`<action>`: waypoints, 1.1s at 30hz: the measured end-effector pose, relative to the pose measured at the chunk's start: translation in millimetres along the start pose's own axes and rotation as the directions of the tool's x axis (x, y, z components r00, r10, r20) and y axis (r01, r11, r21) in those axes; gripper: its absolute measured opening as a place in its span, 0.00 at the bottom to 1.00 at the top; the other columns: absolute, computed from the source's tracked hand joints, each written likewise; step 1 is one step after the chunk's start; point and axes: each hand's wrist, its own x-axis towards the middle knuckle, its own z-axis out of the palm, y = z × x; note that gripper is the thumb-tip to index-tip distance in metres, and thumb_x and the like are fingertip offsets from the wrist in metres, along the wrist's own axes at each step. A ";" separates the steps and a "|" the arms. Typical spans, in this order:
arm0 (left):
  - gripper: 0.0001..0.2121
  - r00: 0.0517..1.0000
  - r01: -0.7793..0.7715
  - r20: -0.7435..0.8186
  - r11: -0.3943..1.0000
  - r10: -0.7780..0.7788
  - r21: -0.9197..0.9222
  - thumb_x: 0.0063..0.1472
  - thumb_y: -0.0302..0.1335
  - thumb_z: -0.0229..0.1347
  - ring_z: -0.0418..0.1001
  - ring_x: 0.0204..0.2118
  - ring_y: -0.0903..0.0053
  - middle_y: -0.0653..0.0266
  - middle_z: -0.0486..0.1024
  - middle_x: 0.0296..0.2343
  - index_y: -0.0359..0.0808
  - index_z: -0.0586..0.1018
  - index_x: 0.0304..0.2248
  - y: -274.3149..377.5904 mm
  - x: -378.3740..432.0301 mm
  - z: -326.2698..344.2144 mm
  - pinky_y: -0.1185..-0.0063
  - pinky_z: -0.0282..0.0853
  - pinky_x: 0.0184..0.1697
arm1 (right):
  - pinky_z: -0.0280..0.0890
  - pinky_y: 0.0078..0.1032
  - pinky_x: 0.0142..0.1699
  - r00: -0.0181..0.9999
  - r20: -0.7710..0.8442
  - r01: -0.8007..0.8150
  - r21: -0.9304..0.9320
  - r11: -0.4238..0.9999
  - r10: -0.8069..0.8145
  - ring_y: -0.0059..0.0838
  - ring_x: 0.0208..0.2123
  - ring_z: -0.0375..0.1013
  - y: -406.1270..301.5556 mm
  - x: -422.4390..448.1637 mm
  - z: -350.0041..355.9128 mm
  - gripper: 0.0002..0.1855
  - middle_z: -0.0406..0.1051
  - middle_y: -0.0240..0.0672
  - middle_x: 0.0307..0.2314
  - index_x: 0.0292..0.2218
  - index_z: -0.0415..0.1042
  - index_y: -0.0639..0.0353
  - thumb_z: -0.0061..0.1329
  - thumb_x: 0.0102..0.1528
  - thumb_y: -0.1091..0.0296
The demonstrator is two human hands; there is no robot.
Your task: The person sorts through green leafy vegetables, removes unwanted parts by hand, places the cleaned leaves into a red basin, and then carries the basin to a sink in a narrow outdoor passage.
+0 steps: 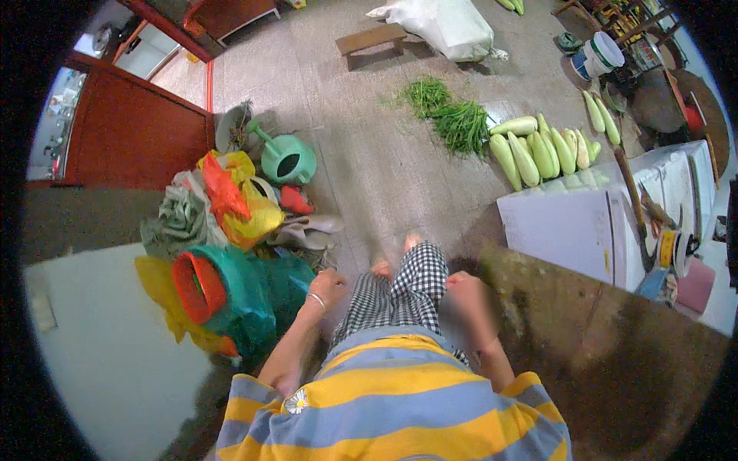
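Observation:
My left hand [328, 288], with a bangle on the wrist, hangs beside my checked trousers [418, 282]. Its fingers are curled in and nothing shows in them. To its left is a green plastic sack [248, 299] with a red bag [199, 288] in its mouth. My right hand [470, 305] is at my other side, close to the trouser leg; a blur covers much of it, so its grip is unclear. Ahead on the floor lie two bunches of green leafy vegetables [461, 124] and a pile of several pale green gourds [542, 152].
A green watering can [288, 158], a yellow plastic bag [253, 216] and boots [305, 230] crowd the left. A wooden stool [372, 40] and a white woven sack [444, 29] stand ahead. White boxes [559, 230] bearing a long-handled tool [631, 196] and a brown tabletop [588, 346] border the right.

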 end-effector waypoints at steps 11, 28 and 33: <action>0.08 0.840 -0.179 0.539 0.905 -0.065 0.387 0.46 0.30 0.52 0.72 0.34 0.58 0.50 0.72 0.29 0.36 0.78 0.26 -25.9 223.7 -41.8 0.68 0.68 0.37 | 0.63 0.34 0.33 0.957 0.289 -0.002 0.000 1.000 0.002 0.38 0.28 0.70 44.8 231.5 17.9 0.08 0.71 0.40 0.24 0.29 0.71 0.60 0.44 0.44 0.71; 0.09 0.192 0.469 0.976 0.864 0.103 -0.183 0.52 0.28 0.49 0.71 0.33 0.63 0.58 0.73 0.31 0.33 0.74 0.32 -59.4 582.4 -219.1 0.70 0.66 0.35 | 0.60 0.23 0.24 0.424 0.906 -0.739 0.350 0.575 -0.008 0.24 0.21 0.63 5.2 421.7 -26.8 0.18 0.65 0.31 0.20 0.39 0.63 0.61 0.45 0.44 0.72; 0.11 0.514 0.466 0.857 0.851 -0.040 -0.240 0.53 0.28 0.48 0.70 0.35 0.63 0.59 0.73 0.34 0.34 0.73 0.36 -120.9 840.9 -128.0 0.69 0.66 0.37 | 0.62 0.23 0.31 0.515 0.854 -0.733 0.483 0.480 -0.073 0.24 0.26 0.66 119.6 604.0 56.6 0.13 0.68 0.33 0.26 0.41 0.65 0.61 0.43 0.51 0.73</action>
